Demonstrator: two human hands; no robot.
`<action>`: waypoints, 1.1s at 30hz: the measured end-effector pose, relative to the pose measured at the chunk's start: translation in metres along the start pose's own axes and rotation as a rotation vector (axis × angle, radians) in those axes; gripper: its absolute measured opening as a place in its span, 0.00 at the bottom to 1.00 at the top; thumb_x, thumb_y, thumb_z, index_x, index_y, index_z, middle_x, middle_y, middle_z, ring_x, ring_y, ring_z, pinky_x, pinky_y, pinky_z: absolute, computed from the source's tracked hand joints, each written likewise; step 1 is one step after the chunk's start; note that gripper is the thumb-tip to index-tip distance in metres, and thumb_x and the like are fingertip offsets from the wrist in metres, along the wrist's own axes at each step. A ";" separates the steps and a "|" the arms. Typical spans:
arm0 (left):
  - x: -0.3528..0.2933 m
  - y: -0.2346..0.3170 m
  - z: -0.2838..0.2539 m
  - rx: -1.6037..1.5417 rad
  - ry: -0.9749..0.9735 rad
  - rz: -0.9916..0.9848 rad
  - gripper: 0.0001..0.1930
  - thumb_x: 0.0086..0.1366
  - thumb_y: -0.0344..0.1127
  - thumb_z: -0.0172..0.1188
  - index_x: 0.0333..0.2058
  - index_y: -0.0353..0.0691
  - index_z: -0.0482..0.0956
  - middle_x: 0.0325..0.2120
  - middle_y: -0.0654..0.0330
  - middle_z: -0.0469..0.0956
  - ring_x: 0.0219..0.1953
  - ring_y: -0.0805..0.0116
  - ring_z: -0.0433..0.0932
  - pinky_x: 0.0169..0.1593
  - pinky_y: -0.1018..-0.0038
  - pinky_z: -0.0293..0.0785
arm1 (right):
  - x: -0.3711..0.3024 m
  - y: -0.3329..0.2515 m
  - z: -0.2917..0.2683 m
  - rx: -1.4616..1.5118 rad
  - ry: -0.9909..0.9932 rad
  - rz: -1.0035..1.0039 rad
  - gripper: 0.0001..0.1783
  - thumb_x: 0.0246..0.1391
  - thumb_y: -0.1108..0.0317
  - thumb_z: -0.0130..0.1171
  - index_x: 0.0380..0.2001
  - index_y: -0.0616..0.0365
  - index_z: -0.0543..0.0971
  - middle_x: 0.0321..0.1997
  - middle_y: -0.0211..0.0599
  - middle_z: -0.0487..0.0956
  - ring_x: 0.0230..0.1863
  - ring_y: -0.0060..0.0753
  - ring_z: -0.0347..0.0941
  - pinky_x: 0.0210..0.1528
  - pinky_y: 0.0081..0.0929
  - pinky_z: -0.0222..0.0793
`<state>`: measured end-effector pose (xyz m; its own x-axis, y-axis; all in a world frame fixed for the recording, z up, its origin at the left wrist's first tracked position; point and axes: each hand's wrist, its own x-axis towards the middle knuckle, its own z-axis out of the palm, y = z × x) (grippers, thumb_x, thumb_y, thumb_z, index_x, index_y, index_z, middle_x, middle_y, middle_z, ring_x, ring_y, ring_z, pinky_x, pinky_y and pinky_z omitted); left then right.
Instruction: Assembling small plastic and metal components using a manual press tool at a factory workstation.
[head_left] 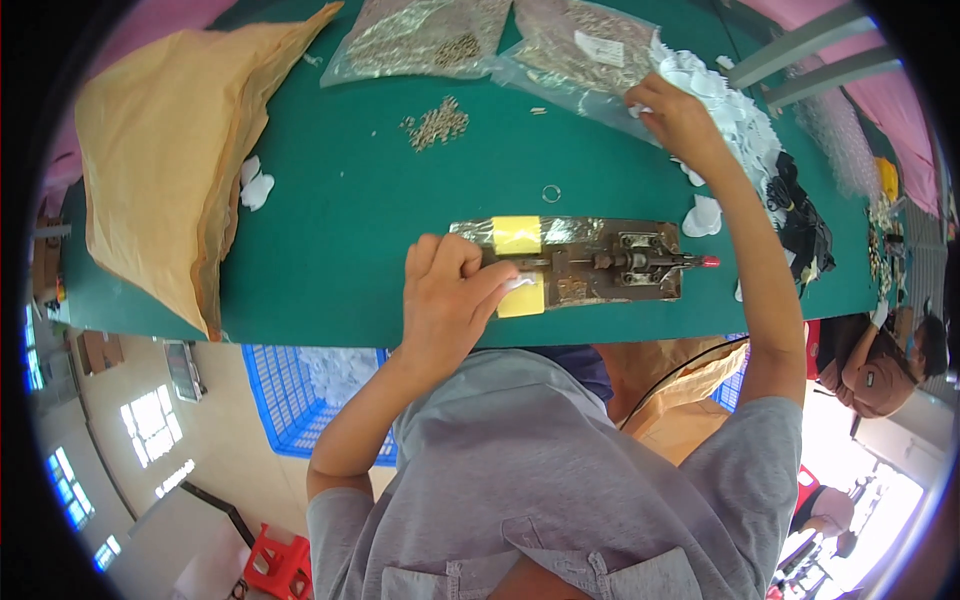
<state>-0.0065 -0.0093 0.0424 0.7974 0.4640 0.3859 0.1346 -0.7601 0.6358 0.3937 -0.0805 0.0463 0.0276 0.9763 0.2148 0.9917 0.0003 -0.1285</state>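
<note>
- Grey shirt [560, 470] of the person fills the near edge, both forearms reaching from it onto the green table [340, 220].
- Left hand [448, 295] rests at the near edge of the table, its fingers curled and pinching a small white piece [520, 284] against the left end of the metal press tool [590, 262].
- That tool, a brown rusty plate with a clamp lever and a red-tipped handle [708, 261] pointing right, lies flat near the table's near edge; yellow tape pads [517, 234] sit on its left end, on the far and near sides.
- Right hand [675, 115] stretches far and to the right, its fingers bent down into the heap of white pieces [735, 115]; whether it grips one I cannot tell.
- Two clear plastic bags [425, 40] of small metal parts lie at the far edge, one just left of the right hand.
- Loose small metal parts [437, 122] sit in a little pile between the bags and the tool, and a single metal ring [551, 193] lies just beyond the tool.
- Large tan paper sack [170, 150] slumps at the left, with a few white pieces [255, 185] touching its right side.
- Blue plastic crate [300, 385] stands under the table's near edge, left of the person.
</note>
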 end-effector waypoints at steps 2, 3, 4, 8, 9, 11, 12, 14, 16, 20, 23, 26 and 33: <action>-0.003 0.002 0.008 0.105 0.077 0.035 0.12 0.52 0.29 0.75 0.37 0.50 0.89 0.30 0.65 0.64 0.35 0.62 0.64 0.41 0.64 0.63 | 0.001 -0.015 -0.007 0.117 0.011 0.125 0.14 0.57 0.78 0.63 0.45 0.53 0.78 0.44 0.38 0.80 0.41 0.49 0.82 0.44 0.43 0.78; -0.004 0.002 0.012 0.101 0.071 0.028 0.12 0.52 0.29 0.75 0.37 0.50 0.89 0.30 0.65 0.64 0.35 0.62 0.64 0.41 0.64 0.63 | -0.002 -0.024 -0.009 0.182 0.043 0.152 0.15 0.58 0.79 0.63 0.48 0.54 0.80 0.41 0.38 0.81 0.37 0.42 0.82 0.41 0.36 0.78; -0.006 0.002 0.014 0.142 0.092 0.046 0.12 0.52 0.29 0.75 0.36 0.50 0.88 0.30 0.65 0.64 0.36 0.62 0.65 0.43 0.63 0.63 | -0.002 -0.043 -0.013 0.300 0.053 0.160 0.17 0.58 0.79 0.63 0.50 0.55 0.80 0.40 0.38 0.82 0.35 0.38 0.82 0.41 0.33 0.78; -0.008 0.002 0.016 0.216 0.112 0.103 0.17 0.52 0.30 0.76 0.41 0.48 0.86 0.34 0.65 0.71 0.40 0.59 0.70 0.46 0.60 0.64 | -0.008 -0.139 -0.013 0.661 0.080 0.066 0.15 0.57 0.79 0.65 0.48 0.58 0.84 0.38 0.38 0.83 0.34 0.34 0.80 0.40 0.28 0.78; -0.008 0.002 0.018 0.221 0.109 0.096 0.17 0.52 0.30 0.76 0.41 0.48 0.86 0.34 0.65 0.71 0.40 0.59 0.70 0.46 0.60 0.64 | -0.010 -0.158 -0.011 0.693 0.057 0.044 0.13 0.56 0.79 0.66 0.45 0.59 0.85 0.38 0.38 0.83 0.35 0.36 0.81 0.41 0.29 0.78; -0.005 0.002 0.022 0.164 0.197 0.013 0.26 0.51 0.31 0.77 0.50 0.46 0.82 0.39 0.63 0.77 0.45 0.56 0.73 0.49 0.59 0.66 | -0.018 -0.178 -0.006 0.714 0.020 0.025 0.11 0.56 0.77 0.67 0.43 0.59 0.86 0.38 0.40 0.84 0.37 0.43 0.81 0.42 0.34 0.79; -0.004 0.002 0.022 0.154 0.204 -0.002 0.28 0.52 0.32 0.75 0.54 0.46 0.78 0.44 0.60 0.79 0.49 0.56 0.74 0.54 0.58 0.66 | -0.020 -0.181 -0.006 0.718 0.020 0.029 0.11 0.56 0.77 0.67 0.43 0.59 0.86 0.38 0.40 0.84 0.37 0.43 0.81 0.42 0.34 0.79; -0.002 -0.001 0.020 0.097 0.156 -0.030 0.30 0.53 0.31 0.74 0.57 0.45 0.76 0.46 0.60 0.81 0.52 0.56 0.74 0.56 0.57 0.65 | -0.024 -0.185 -0.005 0.747 -0.132 -0.049 0.13 0.57 0.78 0.67 0.46 0.59 0.87 0.40 0.40 0.86 0.40 0.40 0.82 0.44 0.31 0.78; -0.003 -0.005 0.016 -0.006 0.064 -0.069 0.37 0.56 0.30 0.73 0.65 0.42 0.70 0.48 0.60 0.83 0.59 0.55 0.72 0.62 0.55 0.62 | -0.028 -0.185 -0.003 0.808 -0.106 -0.034 0.12 0.56 0.75 0.67 0.44 0.58 0.87 0.36 0.40 0.85 0.38 0.43 0.81 0.43 0.36 0.77; -0.002 -0.012 0.013 -0.061 -0.041 -0.094 0.38 0.56 0.27 0.74 0.66 0.43 0.68 0.50 0.62 0.84 0.60 0.53 0.70 0.64 0.57 0.63 | -0.035 -0.194 -0.003 0.747 -0.022 0.023 0.09 0.51 0.74 0.71 0.37 0.58 0.85 0.38 0.37 0.84 0.40 0.42 0.80 0.46 0.36 0.74; 0.000 -0.013 0.012 -0.078 -0.079 -0.086 0.38 0.57 0.26 0.73 0.66 0.43 0.68 0.48 0.63 0.84 0.60 0.53 0.69 0.64 0.57 0.64 | -0.043 -0.201 0.003 0.624 0.116 -0.019 0.11 0.45 0.75 0.74 0.32 0.56 0.82 0.39 0.34 0.82 0.42 0.41 0.78 0.46 0.37 0.72; 0.000 -0.014 0.012 -0.154 -0.073 -0.095 0.34 0.58 0.29 0.72 0.63 0.42 0.71 0.45 0.61 0.83 0.59 0.54 0.70 0.63 0.55 0.64 | -0.043 -0.208 0.007 0.512 0.188 -0.089 0.13 0.40 0.75 0.75 0.30 0.55 0.81 0.40 0.32 0.81 0.43 0.40 0.77 0.44 0.37 0.71; 0.002 -0.020 0.015 -0.169 -0.069 -0.059 0.24 0.59 0.29 0.73 0.54 0.42 0.79 0.46 0.61 0.81 0.57 0.55 0.71 0.60 0.59 0.68 | -0.044 -0.210 0.009 0.489 0.206 -0.057 0.12 0.39 0.75 0.76 0.29 0.55 0.82 0.37 0.32 0.81 0.42 0.40 0.78 0.42 0.36 0.73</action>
<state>0.0013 0.0006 0.0206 0.8300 0.4692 0.3017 0.0864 -0.6425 0.7614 0.1831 -0.1216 0.0549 0.0480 0.9089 0.4143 0.8192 0.2015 -0.5370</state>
